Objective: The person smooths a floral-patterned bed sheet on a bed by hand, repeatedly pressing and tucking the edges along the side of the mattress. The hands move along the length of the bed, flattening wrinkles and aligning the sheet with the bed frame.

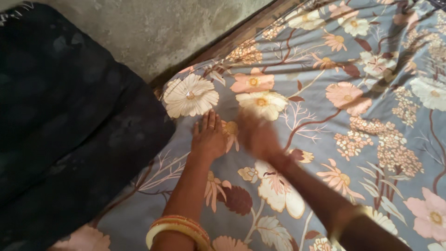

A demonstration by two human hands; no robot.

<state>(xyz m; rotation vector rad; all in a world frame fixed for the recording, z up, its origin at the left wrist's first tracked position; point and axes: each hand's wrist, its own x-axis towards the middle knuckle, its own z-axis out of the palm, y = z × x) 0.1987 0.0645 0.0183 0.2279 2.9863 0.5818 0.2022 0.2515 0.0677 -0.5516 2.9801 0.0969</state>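
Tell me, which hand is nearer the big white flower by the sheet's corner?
Left. The left hand lies flat just below the white flower; the blurred right hand is farther off.

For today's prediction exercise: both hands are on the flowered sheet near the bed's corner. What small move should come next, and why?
Probably a sweep outward toward the corner. The left hand lies flat on the floral sheet, the right hand is blurred beside it, and soft creases show just beyond them.
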